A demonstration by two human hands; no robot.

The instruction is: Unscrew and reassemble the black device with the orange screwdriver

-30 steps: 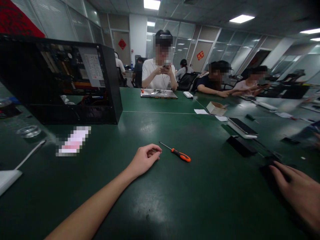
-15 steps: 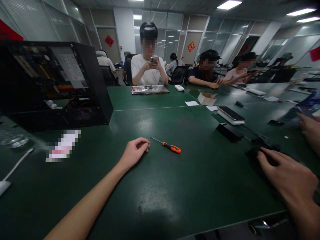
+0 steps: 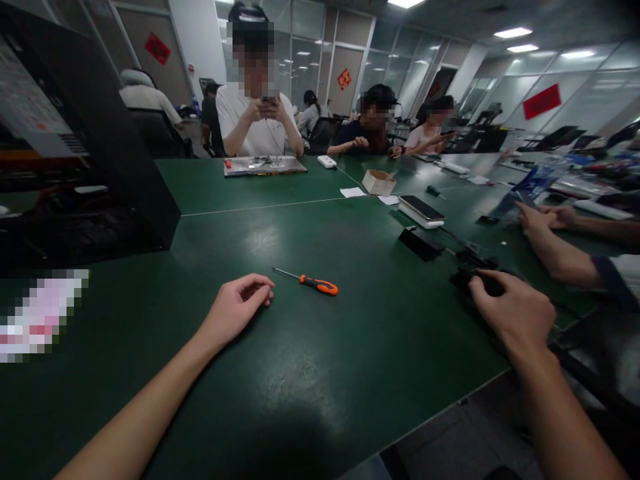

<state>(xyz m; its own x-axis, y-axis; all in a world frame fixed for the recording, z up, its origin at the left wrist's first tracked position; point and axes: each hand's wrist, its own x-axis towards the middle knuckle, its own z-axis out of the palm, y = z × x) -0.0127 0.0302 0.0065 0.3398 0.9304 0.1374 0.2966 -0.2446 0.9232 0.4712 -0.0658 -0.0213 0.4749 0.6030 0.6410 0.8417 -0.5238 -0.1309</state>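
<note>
My left hand rests on the green table with its fingers loosely curled and nothing in it. A small screwdriver with an orange and black handle lies just to its right, tip pointing at the hand, not touching. My right hand lies over a small black object near the table's right edge, fingers wrapped on it. Whether it grips or only covers the object is hard to tell.
An open black computer case stands at the left. A phone on a white box, a black block, a cardboard box and papers lie beyond. Another person's arms rest at the right. Several people sit across.
The view has swung right, so the case slid left. My right hand has closed onto the black object. My left hand and the screwdriver stay put on the table.
</note>
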